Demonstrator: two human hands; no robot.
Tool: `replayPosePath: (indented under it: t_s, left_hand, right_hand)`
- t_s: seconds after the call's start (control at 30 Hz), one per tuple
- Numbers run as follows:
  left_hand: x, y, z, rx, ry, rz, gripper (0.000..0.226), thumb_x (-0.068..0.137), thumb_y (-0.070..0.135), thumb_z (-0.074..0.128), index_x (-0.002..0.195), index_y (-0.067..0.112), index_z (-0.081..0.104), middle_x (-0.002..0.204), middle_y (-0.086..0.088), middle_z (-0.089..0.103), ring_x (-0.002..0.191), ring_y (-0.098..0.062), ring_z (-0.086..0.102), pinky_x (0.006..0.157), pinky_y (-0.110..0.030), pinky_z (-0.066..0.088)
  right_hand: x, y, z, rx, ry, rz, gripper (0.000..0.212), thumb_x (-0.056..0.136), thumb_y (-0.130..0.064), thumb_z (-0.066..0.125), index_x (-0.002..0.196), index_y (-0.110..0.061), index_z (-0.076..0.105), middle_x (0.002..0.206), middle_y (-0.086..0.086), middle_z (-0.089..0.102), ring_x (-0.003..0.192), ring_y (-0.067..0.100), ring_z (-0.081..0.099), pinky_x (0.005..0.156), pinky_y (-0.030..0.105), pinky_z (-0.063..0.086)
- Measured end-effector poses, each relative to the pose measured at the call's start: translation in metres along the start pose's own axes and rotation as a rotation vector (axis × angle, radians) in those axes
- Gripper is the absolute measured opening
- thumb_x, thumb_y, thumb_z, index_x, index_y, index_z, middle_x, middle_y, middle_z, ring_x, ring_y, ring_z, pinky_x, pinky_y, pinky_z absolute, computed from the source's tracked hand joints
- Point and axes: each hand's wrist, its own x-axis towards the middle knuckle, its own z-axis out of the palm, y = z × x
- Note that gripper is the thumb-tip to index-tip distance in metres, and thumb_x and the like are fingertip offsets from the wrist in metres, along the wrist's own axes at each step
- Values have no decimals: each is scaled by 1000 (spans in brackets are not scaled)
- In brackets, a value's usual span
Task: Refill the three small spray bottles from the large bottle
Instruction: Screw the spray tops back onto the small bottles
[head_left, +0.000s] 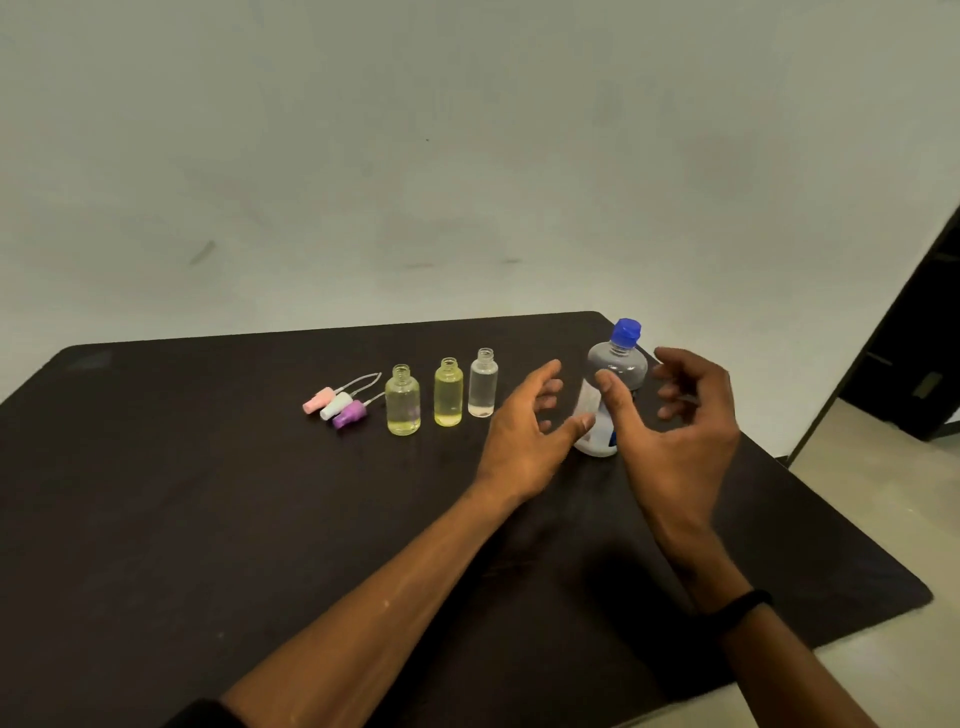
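- The large bottle (613, 384), closed by a blue cap (626, 332), is seen upright on the dark table (208, 493), near its far right edge.
- The left hand (524, 431) and right hand (675, 426) are held open on both sides of it; nothing is gripped.
- Three uncapped small spray bottles (448, 392) are lined up to its left.
- Three spray heads (337, 405) are laid beside them.

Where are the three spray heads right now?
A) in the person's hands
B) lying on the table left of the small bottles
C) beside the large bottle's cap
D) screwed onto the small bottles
B: the pink, white and purple spray heads lie together on the table, left of the open-necked small bottles.
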Motion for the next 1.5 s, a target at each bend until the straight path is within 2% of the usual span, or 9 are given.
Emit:
replayPosePath:
  t_s: [0.13,0.23,0.47,0.57,0.67,0.8,1.07,1.33,1.5]
  left_hand:
    - [-30,10,-38,7,223,69,40,94,18,77,133,18,68,106,3,76,95,-5,72,79,-11,54]
    - [-50,11,-76,55,386,88,15,96,14,74,111,18,75,96,8,75,89,-3,69,73,-10,53]
    - [-67,-33,-183,356,698,-20,16,94,10,74,105,20,69,77,11,65,71,-3,63,65,-12,47]
    - [-65,-57,-211,439,676,-130,24,93,13,73,115,22,67,78,3,66,75,-13,64,77,-31,54]
    - [-60,-71,-221,466,621,-155,29,94,15,71,121,24,67,81,7,67,81,-14,67,81,-34,55]
    - [-52,-75,-222,582,526,-180,32,97,22,68,127,31,64,91,11,70,90,-13,68,73,-33,52]
    - [-51,-79,-222,686,451,-137,42,99,25,63,140,36,58,103,5,66,99,-18,65,81,-36,52]
    - [-52,-80,-221,651,472,-122,42,98,27,67,138,36,60,97,12,64,87,-6,56,73,-26,41]
    - [-52,-80,-221,601,485,-108,35,99,26,67,133,32,63,95,11,66,89,-7,61,73,-29,45]
  right_hand:
    - [-34,-22,20,74,-71,-13,38,85,-31,87,113,-16,67,95,1,63,76,15,58,68,27,52]
    - [-57,-38,44,133,-213,1,30,87,-21,85,112,-16,69,89,-4,64,74,16,61,65,27,54]
    - [-89,-79,117,96,-595,76,17,92,-18,80,107,-19,73,72,-12,66,64,4,64,61,13,53]
    - [-99,-81,149,-66,-773,-57,30,96,-21,74,125,-18,70,77,-10,66,67,6,63,74,20,56]
    - [-103,-87,177,-244,-904,-138,44,103,-25,62,146,-20,54,117,1,62,105,18,63,95,34,52]
    - [-97,-97,205,-436,-985,-122,52,108,-27,51,158,-23,37,135,13,49,117,29,60,88,34,46]
    - [-95,-99,224,-581,-1037,-82,35,109,-31,50,138,-12,55,135,20,51,114,34,61,91,38,48]
    - [-102,-109,200,-585,-1033,-107,38,108,-39,50,137,-13,54,129,15,53,110,31,62,85,37,50]
    - [-109,-120,170,-676,-1071,-150,34,110,-44,44,134,-20,50,132,9,51,113,29,63,83,41,51]
